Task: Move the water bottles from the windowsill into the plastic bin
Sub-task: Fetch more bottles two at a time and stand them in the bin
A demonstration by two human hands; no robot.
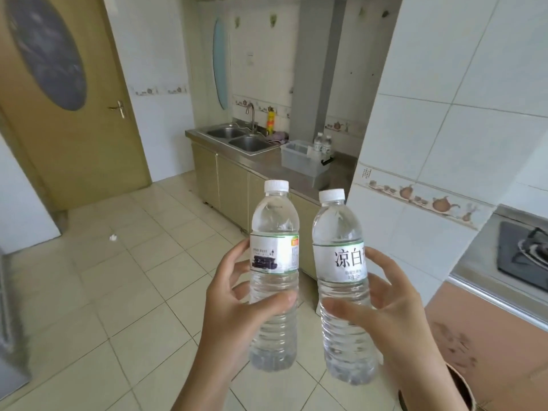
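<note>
I hold two clear water bottles upright in front of me, each with a white cap and a white label. My left hand (234, 301) grips the left bottle (274, 250) around its lower half. My right hand (385, 304) grips the right bottle (338, 232) the same way. Far ahead on the steel counter stands a clear plastic bin (299, 160). Two more water bottles (322, 143) stand at its far right end; I cannot tell whether they are inside it or just behind it. The windowsill is not in view.
A double steel sink (237, 137) with a tap and a yellow bottle (270, 121) lies left of the bin. A tiled wall corner (415, 143) juts out on the right, with a gas hob (525, 253) beyond. A wooden door (68, 114) is on the left; tiled floor lies between.
</note>
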